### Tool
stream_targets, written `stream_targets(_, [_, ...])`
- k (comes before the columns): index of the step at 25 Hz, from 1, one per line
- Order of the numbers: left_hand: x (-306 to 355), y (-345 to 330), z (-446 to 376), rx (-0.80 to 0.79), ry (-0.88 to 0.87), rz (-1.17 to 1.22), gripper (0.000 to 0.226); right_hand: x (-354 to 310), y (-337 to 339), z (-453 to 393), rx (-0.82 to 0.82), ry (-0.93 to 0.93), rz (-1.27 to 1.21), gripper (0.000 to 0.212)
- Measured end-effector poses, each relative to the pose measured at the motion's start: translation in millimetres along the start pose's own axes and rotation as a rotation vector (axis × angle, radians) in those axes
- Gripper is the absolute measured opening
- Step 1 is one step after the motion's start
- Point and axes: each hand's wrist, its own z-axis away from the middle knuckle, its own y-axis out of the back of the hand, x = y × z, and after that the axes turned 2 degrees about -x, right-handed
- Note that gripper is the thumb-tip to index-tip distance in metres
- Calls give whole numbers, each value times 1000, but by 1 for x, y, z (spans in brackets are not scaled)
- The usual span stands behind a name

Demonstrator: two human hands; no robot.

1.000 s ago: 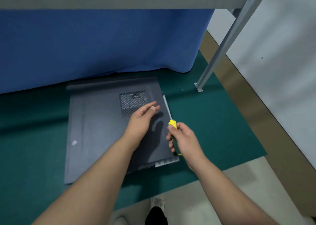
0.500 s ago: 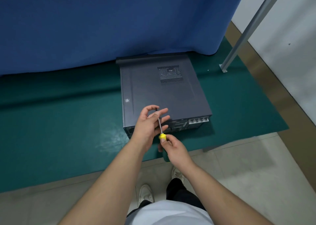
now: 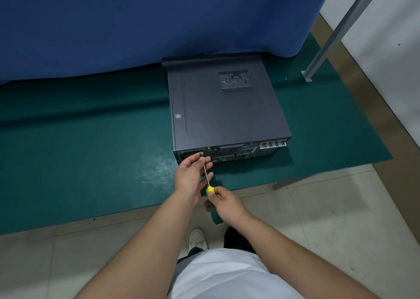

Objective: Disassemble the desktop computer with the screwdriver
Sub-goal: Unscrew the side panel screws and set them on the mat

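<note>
My left hand pinches the screwdriver shaft; my right hand grips its handle; I'd seat the tip squarely in the computer's six-o'clock screw before turning.

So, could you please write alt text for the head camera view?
A person's right hand holds a screwdriver aimed at the rear panel of a dark desktop computer, while the left hand steadies its shaft. The computer lies flat on a green mat.
</note>
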Motion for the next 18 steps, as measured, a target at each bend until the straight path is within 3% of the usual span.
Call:
stream_targets(5, [3,-11,-4,-35,55,-44,19,6,-4,-1,38,-21,-123,18])
stream_targets(18, [6,-20,-7,-7,77,-2,17,2,6,-3,49,-20,-171,15])
